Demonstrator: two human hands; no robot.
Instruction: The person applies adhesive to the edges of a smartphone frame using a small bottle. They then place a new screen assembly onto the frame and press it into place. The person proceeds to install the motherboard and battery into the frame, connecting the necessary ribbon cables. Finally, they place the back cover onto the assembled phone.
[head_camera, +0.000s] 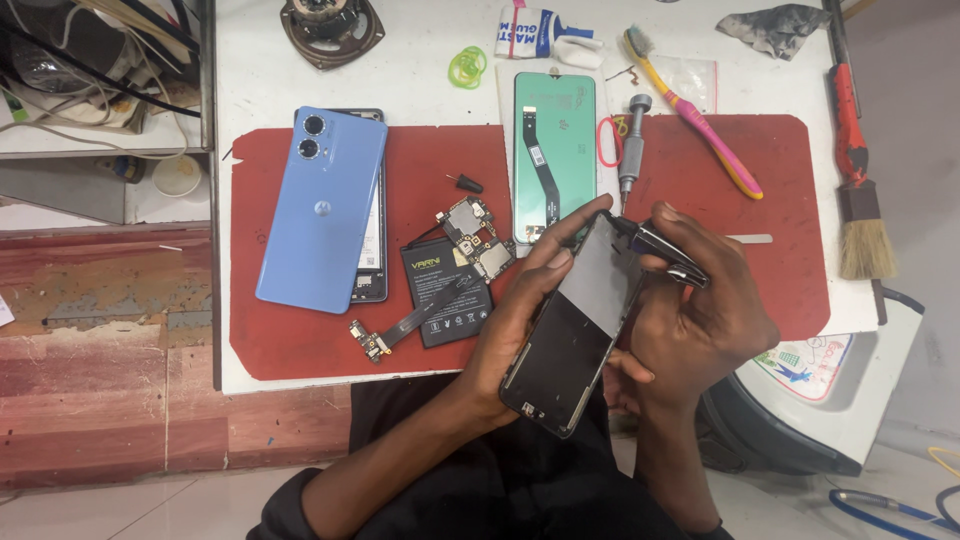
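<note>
My left hand grips a dark phone frame, tilted, held over the table's front edge. My right hand holds a black tweezer-like tool whose tip touches the frame's upper end. On the red mat lie a blue phone back cover over another phone body, a black battery, a small circuit board and a flex cable. A green-backed screen panel rests at the mat's far edge.
A grey screwdriver, a pink and yellow toothbrush, a red-handled brush, a glue tube, a speaker and green rubber bands lie on the white table. A shelf with cables stands at left.
</note>
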